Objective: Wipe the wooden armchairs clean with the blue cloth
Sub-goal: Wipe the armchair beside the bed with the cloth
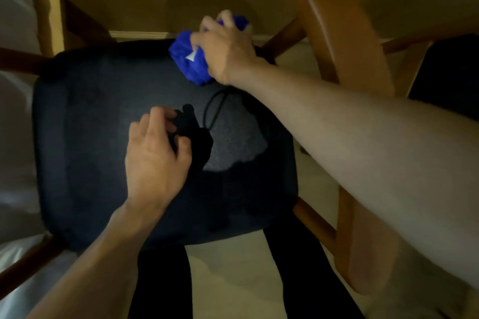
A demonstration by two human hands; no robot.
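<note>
Seemingly midway, right hand (228, 52) grips the bunched blue cloth (190, 59) at the armchair (344, 41) seat's back edge, left hand (155, 153) pinching something dark mid-seat; arms unwiped.

Single head view, close above armchair seat (103, 137), facing steeply down; floor (233, 267) under seat's near edge.

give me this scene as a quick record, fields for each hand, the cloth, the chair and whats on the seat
right hand: grips the bunched blue cloth at the far edge of the seat
left hand: fingers curled on a small black object, hard to identify
armchair: wooden frame, dark seat cushion
on seat: black cord looping beside the object
lighting: dim
</note>
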